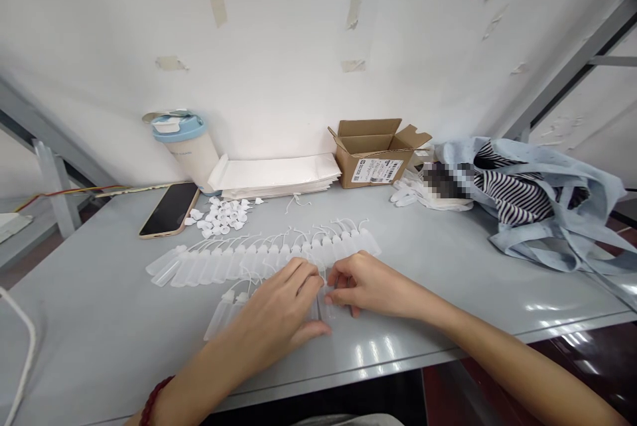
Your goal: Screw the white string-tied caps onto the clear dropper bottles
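On the grey table my left hand point(283, 303) reaches over the front row of clear plastic tubes point(219, 316), covering part of it. Its fingers bend downward and the thumb is spread apart, with a tube showing between. From the other side, my right hand point(363, 284) has thumb and fingers closed at the upper end of the rightmost front tube point(326, 303), beside the left fingertips. White caps with thin string loops top these tubes. Behind both hands runs a longer back row of similar capped tubes point(239, 263), lying side by side.
A pile of loose white caps point(223, 217) lies beside a phone point(170, 210). Along the wall stand a blue-lidded cup point(192, 154), stacked white sheets or envelopes point(279, 174) and an open cardboard box point(375, 164). White gloves point(415, 190) and a light blue bag point(557, 207) lie right.
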A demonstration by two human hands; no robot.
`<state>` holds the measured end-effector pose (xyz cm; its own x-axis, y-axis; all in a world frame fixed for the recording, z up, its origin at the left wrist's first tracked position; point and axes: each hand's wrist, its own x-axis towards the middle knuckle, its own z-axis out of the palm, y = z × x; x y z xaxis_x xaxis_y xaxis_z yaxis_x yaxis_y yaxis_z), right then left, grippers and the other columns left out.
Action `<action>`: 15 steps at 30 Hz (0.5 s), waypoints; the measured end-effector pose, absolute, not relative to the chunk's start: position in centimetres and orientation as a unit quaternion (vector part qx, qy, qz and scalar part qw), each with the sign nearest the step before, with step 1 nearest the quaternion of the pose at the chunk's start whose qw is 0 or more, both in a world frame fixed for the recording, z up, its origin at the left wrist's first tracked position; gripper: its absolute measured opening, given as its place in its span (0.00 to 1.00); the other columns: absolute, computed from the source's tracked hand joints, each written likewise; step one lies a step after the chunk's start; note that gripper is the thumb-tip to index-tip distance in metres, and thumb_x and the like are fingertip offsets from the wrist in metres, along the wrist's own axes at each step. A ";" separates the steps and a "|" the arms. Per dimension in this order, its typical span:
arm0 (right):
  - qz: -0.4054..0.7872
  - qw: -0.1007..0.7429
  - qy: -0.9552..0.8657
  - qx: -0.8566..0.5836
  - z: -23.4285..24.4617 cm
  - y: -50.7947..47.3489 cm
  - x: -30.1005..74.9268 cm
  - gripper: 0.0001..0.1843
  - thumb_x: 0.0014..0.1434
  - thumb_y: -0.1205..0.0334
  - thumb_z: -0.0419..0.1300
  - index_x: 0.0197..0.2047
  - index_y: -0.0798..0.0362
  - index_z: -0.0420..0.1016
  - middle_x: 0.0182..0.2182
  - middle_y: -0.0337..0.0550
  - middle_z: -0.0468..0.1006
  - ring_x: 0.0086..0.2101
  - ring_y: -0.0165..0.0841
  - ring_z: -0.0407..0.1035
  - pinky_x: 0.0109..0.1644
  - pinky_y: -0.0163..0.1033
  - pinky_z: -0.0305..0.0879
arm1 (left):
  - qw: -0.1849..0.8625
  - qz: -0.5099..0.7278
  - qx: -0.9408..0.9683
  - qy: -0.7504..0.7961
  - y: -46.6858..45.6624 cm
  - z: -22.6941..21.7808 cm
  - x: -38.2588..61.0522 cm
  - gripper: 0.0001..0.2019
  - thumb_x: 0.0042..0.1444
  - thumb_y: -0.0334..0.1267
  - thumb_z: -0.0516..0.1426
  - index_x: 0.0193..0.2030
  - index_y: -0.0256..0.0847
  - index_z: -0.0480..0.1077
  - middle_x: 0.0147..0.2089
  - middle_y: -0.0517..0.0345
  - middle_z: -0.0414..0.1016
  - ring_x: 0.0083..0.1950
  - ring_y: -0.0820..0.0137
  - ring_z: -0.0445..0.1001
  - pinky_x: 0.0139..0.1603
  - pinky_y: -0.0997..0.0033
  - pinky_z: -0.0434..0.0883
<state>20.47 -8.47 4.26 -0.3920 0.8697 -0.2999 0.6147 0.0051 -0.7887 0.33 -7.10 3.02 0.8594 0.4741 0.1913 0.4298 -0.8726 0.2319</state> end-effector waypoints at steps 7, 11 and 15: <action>0.464 0.142 -0.695 -0.531 4.5 -8.6 20.3 0.08 0.54 0.60 0.61 0.28 0.55 0.72 0.15 0.34 0.71 0.19 0.30 0.70 0.28 0.32 0.62 | 0.100 0.121 0.959 0.236 -7.3 3.1 0.3 0.15 0.52 0.36 0.64 0.42 0.36 0.64 0.44 0.49 0.69 0.47 0.58 0.67 0.44 0.57 0.72; 0.470 0.149 -0.690 -0.530 4.3 -8.4 20.6 0.09 0.55 0.59 0.61 0.27 0.56 0.73 0.15 0.35 0.71 0.19 0.29 0.69 0.27 0.32 0.62 | 0.113 0.144 0.955 0.235 -7.5 3.1 0.2 0.13 0.52 0.34 0.63 0.41 0.36 0.64 0.44 0.50 0.69 0.47 0.59 0.67 0.44 0.58 0.72; 0.482 0.157 -0.685 -0.523 5.1 -8.1 21.0 0.15 0.56 0.56 0.62 0.22 0.56 0.71 0.16 0.36 0.73 0.19 0.28 0.68 0.25 0.32 0.62 | 0.112 0.182 0.948 0.237 -7.6 3.2 0.0 0.13 0.53 0.37 0.62 0.42 0.37 0.64 0.45 0.50 0.69 0.47 0.59 0.67 0.44 0.59 0.71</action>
<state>21.02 -8.13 5.11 -0.4029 0.8685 -0.2890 0.5651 -0.0124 -0.8250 -0.02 -7.57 3.16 0.8220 0.4892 0.2916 0.4080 -0.8631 0.2977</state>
